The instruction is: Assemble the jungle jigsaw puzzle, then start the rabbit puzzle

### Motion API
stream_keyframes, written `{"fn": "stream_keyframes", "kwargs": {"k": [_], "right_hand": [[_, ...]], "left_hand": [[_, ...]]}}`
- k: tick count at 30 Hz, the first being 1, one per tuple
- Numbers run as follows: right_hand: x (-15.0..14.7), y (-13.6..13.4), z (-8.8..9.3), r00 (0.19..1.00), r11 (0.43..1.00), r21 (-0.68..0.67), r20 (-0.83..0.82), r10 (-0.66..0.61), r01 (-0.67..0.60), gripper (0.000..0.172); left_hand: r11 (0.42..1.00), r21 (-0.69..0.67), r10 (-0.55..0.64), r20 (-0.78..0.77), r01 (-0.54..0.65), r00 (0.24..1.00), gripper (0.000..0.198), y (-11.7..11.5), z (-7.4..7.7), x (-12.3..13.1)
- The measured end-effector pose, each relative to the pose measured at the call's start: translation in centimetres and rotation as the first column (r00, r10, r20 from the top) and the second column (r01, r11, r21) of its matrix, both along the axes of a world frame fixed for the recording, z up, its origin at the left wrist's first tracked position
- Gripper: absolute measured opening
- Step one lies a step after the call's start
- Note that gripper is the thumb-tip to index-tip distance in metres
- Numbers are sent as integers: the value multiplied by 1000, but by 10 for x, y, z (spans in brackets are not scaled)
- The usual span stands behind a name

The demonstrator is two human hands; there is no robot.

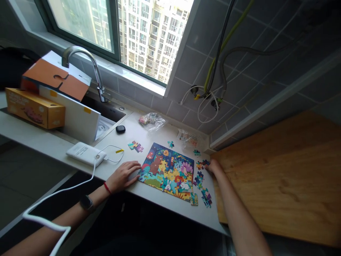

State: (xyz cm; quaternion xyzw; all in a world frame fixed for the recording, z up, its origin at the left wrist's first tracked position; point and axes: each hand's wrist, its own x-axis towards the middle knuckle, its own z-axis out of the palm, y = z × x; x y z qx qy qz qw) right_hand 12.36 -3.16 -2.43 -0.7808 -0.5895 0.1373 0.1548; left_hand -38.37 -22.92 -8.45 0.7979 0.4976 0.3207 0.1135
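A colourful jigsaw puzzle [167, 170], mostly assembled, lies on the white countertop [119, 149]. My left hand [124, 176] rests flat on the counter with its fingers stretched out, touching the puzzle's left edge. My right hand [214, 166] reaches to the puzzle's right side, its fingers closed on loose puzzle pieces [202, 164] near the wooden board. More loose pieces [203, 188] lie right of the puzzle and a few [135, 145] above its left corner.
A white power bank [84, 153] with a cable lies left of my hand. Behind stand a sink with a tap [93, 67], puzzle boxes [34, 106], a black case [120, 129] and two plastic bags [152, 121]. A wooden board [279, 170] borders the right.
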Motion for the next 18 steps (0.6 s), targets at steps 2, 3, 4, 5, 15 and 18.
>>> {"fn": "stream_keyframes", "kwargs": {"k": [2,3,4,5,15,18], "right_hand": [[-2,-10,5,1000,999,35,-2,-18,18,27],[-3,-16,8,999,998,52,-14,-32,32,27],[-4,-22,10,999,996,83,-33,-41,43,25],[-5,-30,12,997,992,117,-58,-49,56,23],[-102,-114,-20,833,939,328,-544,96,106,52],[-157,-136,-29,657,959,283,-728,195,29,48]], "left_hand": [[1000,-3,2,3,-2,1000,32,0,0,0],[1000,-3,2,1,-2,1000,32,0,1,0],[1000,-3,1,-3,-1,1000,32,0,1,0],[1000,-3,1,-9,-1,1000,31,1,1,1],[999,-31,11,-19,-11,1000,31,3,3,2],[999,-42,15,-9,-15,1000,30,3,4,3]]}}
